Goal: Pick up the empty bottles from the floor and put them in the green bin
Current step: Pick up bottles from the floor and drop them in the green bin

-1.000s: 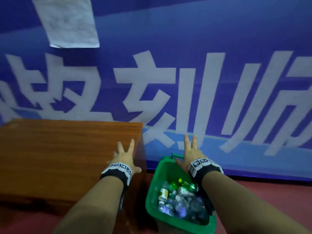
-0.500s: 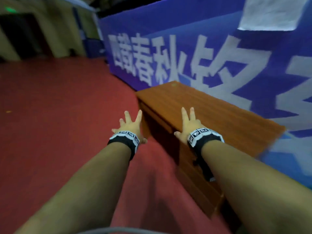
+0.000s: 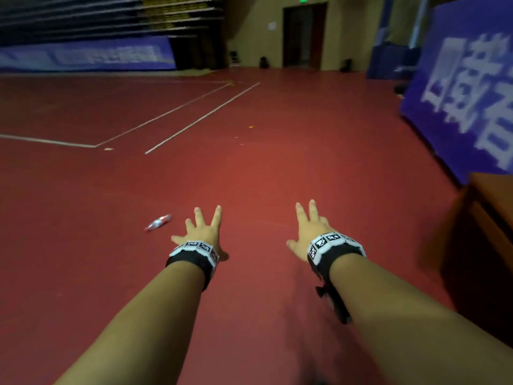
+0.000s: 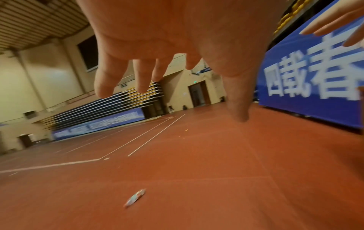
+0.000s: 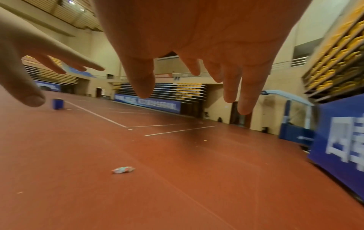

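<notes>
A clear plastic bottle (image 3: pixel 158 222) with a red label lies on its side on the red floor, just left of and beyond my left hand (image 3: pixel 201 232). The same bottle (image 4: pixel 135 198) shows low in the left wrist view and, as the bottle (image 5: pixel 123 169), in the right wrist view. Both hands are held out in the air with fingers spread and hold nothing. My right hand (image 3: pixel 308 229) is about a hand's width to the right of the left. The green bin is out of sight.
A brown wooden desk (image 3: pixel 483 245) stands at the right edge below a blue banner wall (image 3: pixel 466 87). White court lines (image 3: pixel 200 118) cross the red floor (image 3: pixel 277 168) ahead. A blue bin (image 5: pixel 58 104) stands far off. A doorway (image 3: pixel 302 34) is at the back.
My view has swung left, away from the green bin and the desk, to the open court floor. A bottle on the floor has come into view. Both hands stay spread and hold nothing.
</notes>
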Demonstrator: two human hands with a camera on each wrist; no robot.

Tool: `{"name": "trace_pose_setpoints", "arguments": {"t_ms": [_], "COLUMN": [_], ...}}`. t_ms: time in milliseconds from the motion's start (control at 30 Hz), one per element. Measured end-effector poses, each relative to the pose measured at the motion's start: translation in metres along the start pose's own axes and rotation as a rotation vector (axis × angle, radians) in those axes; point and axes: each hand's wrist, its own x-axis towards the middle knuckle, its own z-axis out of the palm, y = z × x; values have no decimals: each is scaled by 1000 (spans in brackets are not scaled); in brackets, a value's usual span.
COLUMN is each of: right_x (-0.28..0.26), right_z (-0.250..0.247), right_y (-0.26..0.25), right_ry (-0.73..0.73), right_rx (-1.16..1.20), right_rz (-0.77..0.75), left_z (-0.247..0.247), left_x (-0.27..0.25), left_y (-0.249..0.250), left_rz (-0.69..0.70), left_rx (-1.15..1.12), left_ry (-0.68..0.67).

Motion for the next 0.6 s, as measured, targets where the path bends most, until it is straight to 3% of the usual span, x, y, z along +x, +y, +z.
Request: {"name": "trace_pose_setpoints", "arguments": {"t_ms": [200,367,600], "right_x": [117,212,304], "right_z": [11,-7,-7], "right_y": [-92,-151,-222], "right_ry": [-117,-150,-197], "right_rx": [-47,-106,-184], "right_rz": [-267,-452,-635], "left_z": [6,-31,-46], "left_x": [60,107,180], "left_y": [-90,-123,-134], "left_rz": [-339,-567,-666], "left_rx": [-46,-113,-188], "left_ry": [-21,4,-19]}}
